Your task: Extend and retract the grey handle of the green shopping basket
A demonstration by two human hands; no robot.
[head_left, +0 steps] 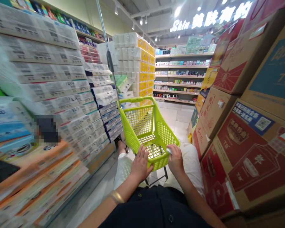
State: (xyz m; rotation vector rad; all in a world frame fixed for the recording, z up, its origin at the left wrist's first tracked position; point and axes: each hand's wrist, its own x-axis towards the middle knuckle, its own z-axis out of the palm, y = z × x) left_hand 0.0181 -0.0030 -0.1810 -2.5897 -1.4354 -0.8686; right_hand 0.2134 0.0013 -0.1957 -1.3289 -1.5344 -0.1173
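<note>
A lime-green plastic shopping cart [167, 139] with a lattice basket stands right in front of my body, its basket holding nothing I can see. My left hand [140, 163] is closed over the near left rim, fingers inside and thumb outside. At the near right corner my right hand [176, 160] grips the rim, with a small white object [169, 150] showing by its fingers; its kind is unclear. A metal pole [102, 25] with a dark grip rises from the cart's far left corner. Black legs of the cart show under the basket.
Stacked paper packs [61, 72] line the left side, with yellow-and-white tissue packs [146, 66] beyond. Cardboard cartons [247, 139] rise close on the right. A tiled aisle [175, 118] leads to product shelves [182, 74]. A foot [122, 148] shows left of the cart.
</note>
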